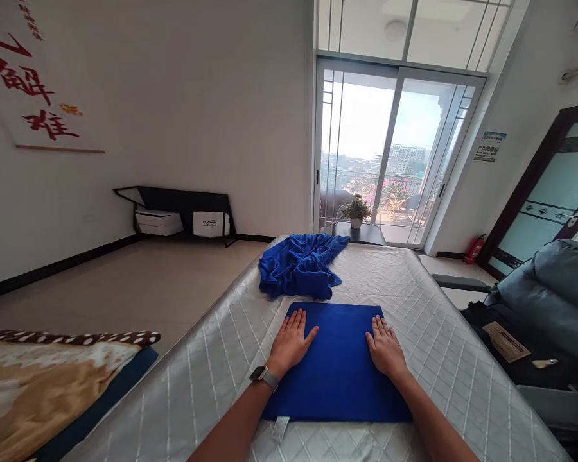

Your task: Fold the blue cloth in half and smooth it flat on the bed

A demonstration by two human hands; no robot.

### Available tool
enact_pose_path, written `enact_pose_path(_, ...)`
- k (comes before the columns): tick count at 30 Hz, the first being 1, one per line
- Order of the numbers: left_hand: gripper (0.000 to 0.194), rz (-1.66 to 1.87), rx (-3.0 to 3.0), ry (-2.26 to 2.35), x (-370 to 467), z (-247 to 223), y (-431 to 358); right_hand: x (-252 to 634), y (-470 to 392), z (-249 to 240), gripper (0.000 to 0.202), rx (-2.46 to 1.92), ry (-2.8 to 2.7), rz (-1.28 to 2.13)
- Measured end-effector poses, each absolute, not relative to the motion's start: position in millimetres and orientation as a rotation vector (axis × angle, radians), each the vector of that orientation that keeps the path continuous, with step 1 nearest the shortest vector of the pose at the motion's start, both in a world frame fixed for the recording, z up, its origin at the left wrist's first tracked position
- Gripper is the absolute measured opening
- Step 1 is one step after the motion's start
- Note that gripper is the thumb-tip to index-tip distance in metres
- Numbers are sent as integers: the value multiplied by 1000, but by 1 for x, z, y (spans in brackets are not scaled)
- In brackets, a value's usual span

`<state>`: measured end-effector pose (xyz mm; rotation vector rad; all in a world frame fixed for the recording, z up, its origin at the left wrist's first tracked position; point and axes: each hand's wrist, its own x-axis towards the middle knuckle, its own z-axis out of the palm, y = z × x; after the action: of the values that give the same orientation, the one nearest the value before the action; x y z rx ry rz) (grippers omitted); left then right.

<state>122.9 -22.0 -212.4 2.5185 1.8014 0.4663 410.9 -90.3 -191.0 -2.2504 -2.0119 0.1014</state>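
A blue cloth (pixel 340 366), folded into a flat rectangle, lies on the quilted silver-grey mattress (pixel 212 359). A white tag (pixel 280 428) sticks out from its near left edge. My left hand (pixel 293 340) rests flat on the cloth's left side, fingers stretched out, with a watch on the wrist. Along the right side my right hand (pixel 386 346) lies flat too, fingers extended. Neither hand grips anything. Just beyond the folded piece sits a crumpled blue cloth (pixel 301 266), apart from both hands.
A patterned blanket (pixel 52 385) covers another surface at the left. On the right stands a dark grey sofa (pixel 553 301) with a cardboard piece (pixel 505 341) on it. A potted plant (pixel 356 210) stands on a small table past the mattress. A black rack (pixel 183 204) lines the back wall.
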Motion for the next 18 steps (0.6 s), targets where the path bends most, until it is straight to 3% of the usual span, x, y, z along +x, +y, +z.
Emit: enact_pose_path(18, 81, 407, 2497, 1826, 123, -206, -23, 407, -119, -196, 70, -2270, -2058, 110)
